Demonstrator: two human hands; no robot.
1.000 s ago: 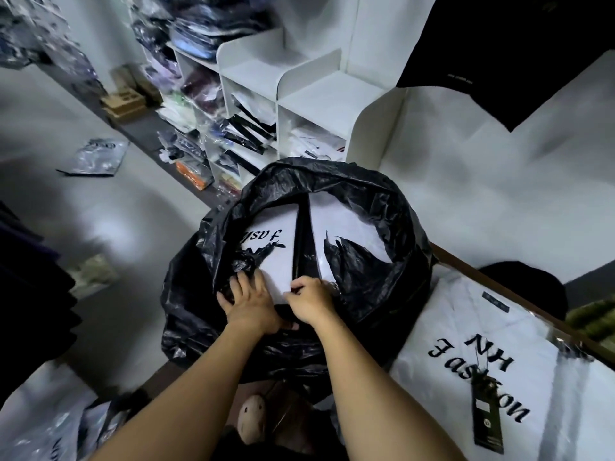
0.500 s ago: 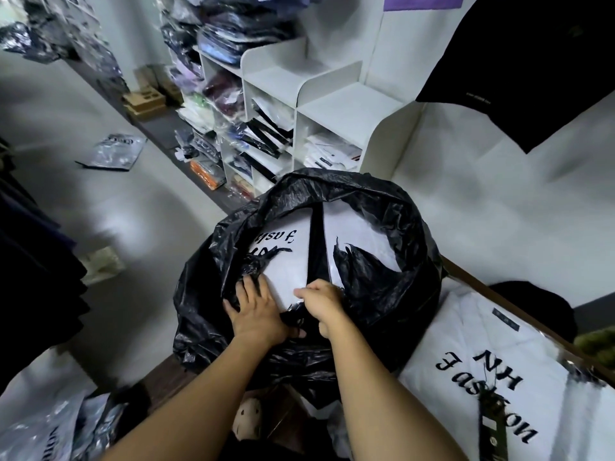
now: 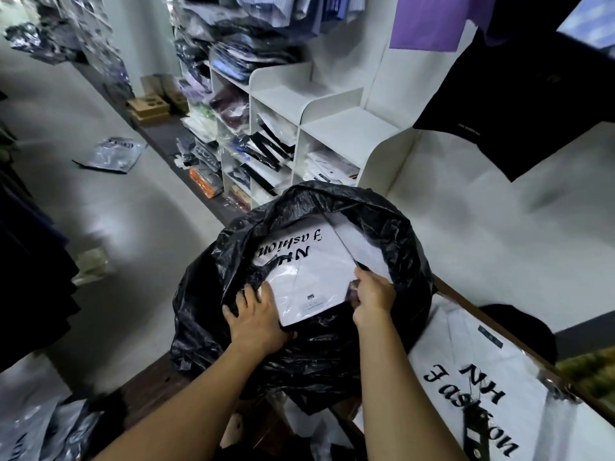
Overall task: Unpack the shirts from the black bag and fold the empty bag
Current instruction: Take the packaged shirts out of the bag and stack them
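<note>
Both hands grasp a white plastic-wrapped shirt (image 3: 306,271) inside the crumpled black plastic bag (image 3: 332,364).
The bag sits open on the brown wooden table (image 3: 149,394). The left hand (image 3: 256,321) pinches the shirt's near corner, fingers (image 3: 248,296) on top and thumb beneath. The right hand (image 3: 374,297) curls round its right edge. A second wrapped white shirt (image 3: 482,371) lies beside the bag.

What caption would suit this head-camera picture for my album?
Left hand and right hand grip a packaged white shirt in the open black bag.
</note>
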